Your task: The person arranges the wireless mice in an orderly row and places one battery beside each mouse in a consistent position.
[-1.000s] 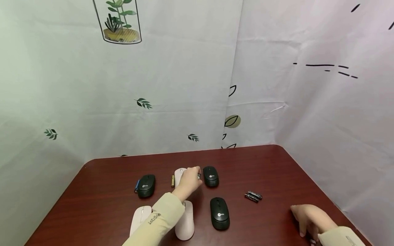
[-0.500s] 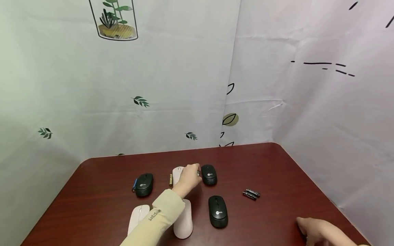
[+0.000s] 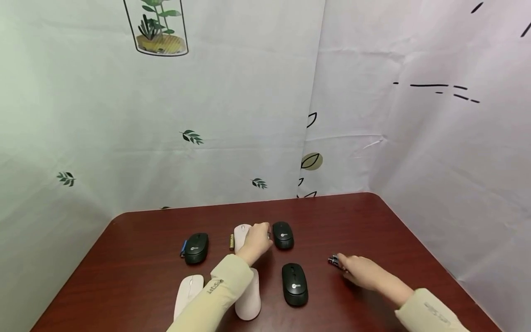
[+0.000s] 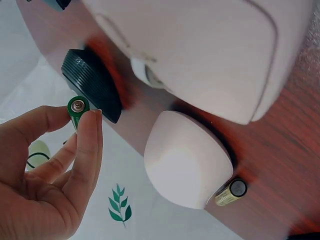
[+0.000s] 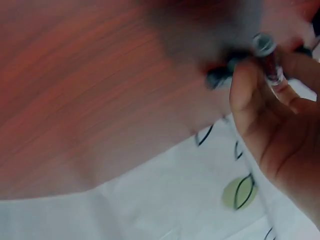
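My left hand (image 3: pixel 257 240) is at the far middle of the table, beside a white mouse (image 3: pixel 242 234) and left of a black mouse (image 3: pixel 283 236). In the left wrist view its thumb and fingers pinch a green battery (image 4: pixel 76 109), end towards the camera. A gold battery (image 4: pixel 231 193) lies along the white mouse's other side. On the right, my right hand (image 3: pixel 362 272) reaches over a pair of dark batteries (image 3: pixel 333 260), partly covering them. The right wrist view, blurred, shows it pinching a battery with a silver end and reddish side (image 5: pixel 270 61).
Nearer me are a white mouse (image 3: pixel 249 299) under the left sleeve, another white mouse (image 3: pixel 188 290) and a black mouse (image 3: pixel 295 285). At the left, a black mouse (image 3: pixel 196 248) has a blue battery (image 3: pixel 183 249) beside it. A white printed curtain (image 3: pixel 249 115) hangs behind the table.
My right hand has moved from the right front edge forward and left to the dark batteries. The left hand has stayed in about the same place with the green battery.
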